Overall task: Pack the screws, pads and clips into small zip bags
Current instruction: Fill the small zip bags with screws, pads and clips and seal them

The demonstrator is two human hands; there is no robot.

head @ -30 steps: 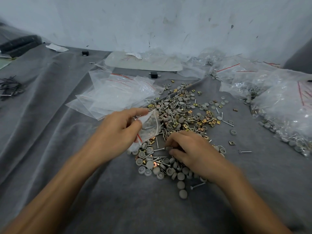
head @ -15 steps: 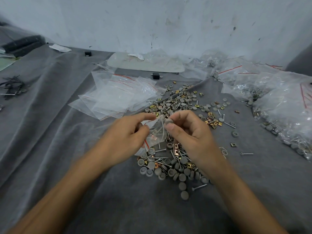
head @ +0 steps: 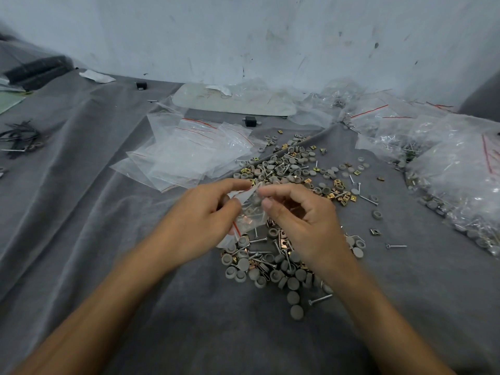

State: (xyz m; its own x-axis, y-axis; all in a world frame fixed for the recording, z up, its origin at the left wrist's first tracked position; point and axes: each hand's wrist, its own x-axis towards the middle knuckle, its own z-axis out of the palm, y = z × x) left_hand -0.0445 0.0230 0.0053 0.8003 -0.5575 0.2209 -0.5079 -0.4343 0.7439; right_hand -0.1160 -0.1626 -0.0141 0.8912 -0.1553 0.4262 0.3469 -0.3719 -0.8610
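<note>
A small clear zip bag [head: 250, 216] with a red stripe hangs between my hands above the heap of grey pads, screws and brass clips [head: 284, 212] on the grey cloth. My left hand [head: 201, 220] pinches the bag's left edge at the mouth. My right hand [head: 300, 217] has its thumb and forefinger at the bag's mouth, pinching a grey pad there. A few copper-coloured pieces show inside the bag. More grey pads [head: 293, 297] lie below my hands.
A stack of empty zip bags [head: 189, 155] lies behind my left hand. Filled bags [head: 457, 174] pile up at the right. A pale flat board [head: 232, 101] rests by the wall, black wires [head: 19, 138] lie at far left, and a small black block [head: 250, 121] sits mid-back.
My right hand left the heap, rose with a pad and came to the bag's mouth. My left hand lifted the bag slightly and turned its mouth toward the right hand.
</note>
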